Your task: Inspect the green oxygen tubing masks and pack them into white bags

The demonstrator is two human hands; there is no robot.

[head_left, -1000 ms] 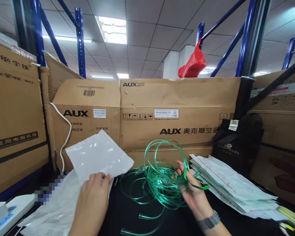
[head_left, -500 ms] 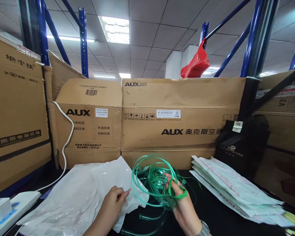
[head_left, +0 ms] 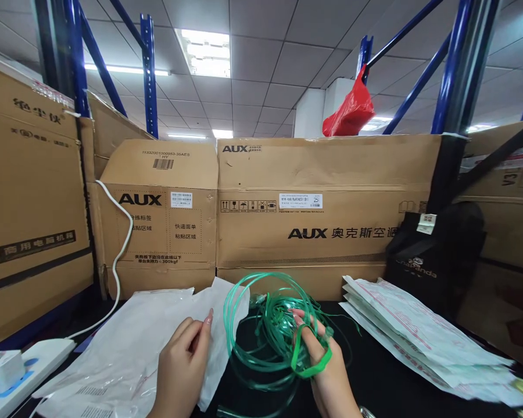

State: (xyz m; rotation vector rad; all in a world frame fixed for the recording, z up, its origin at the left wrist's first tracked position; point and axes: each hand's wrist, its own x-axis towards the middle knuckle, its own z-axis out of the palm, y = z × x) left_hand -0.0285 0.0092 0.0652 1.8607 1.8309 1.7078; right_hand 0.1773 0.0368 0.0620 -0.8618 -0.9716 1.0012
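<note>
1. The right hand [head_left: 336, 368] is half closed, with thumb and fingers around one side of the coiled green tubing [head_left: 275, 331]; this bundle is between the two hands, low over the black bench [head_left: 375, 380]; whether it rests there fully, I cannot tell.
2. The left hand [head_left: 179, 360] is loosely curled beside the white plastic bag [head_left: 228, 310]; its inner side is turned away, so I cannot tell if this grip has any film in it.
3. The wide loops stand out to the left of the bundle, away from the right grip; with a quick lift they could swing, drop or tangle, because only one side seems supported.
4. A loose tube end [head_left: 222, 411] lies toward the person; it could catch under the left wrist and so pull the coil apart.
5. The green strap [head_left: 314, 370] loops close to the right thumb; a finger could snag in it, and the release would then be not clean.
6. The white plastic bag looks thin; a stiff tube end could tear or drag it.
</note>
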